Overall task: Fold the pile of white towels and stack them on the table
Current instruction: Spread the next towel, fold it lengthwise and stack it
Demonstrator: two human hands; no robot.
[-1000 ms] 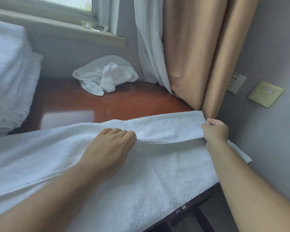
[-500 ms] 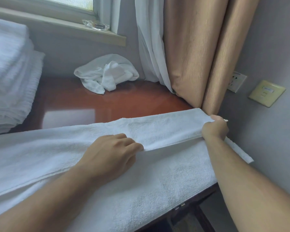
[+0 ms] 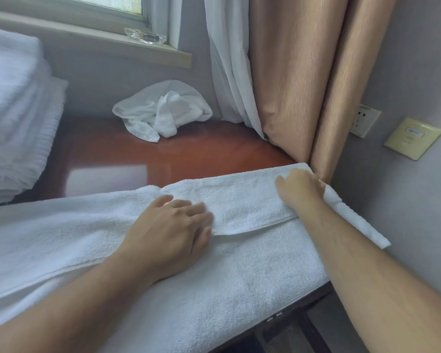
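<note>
left hand (image 3: 175, 229) now flat with fingers together, pressing the flap edge of the white towel (image 3: 239, 271), no longer pinching it like half a second back. right hand (image 3: 299, 188) spread flat too, near the tan curtain (image 3: 290, 85). so long fold laid down, probably smoothing next. crumpled towel (image 3: 163, 110) beyond, folded stack (image 3: 15, 110) left of the curtain.
</note>
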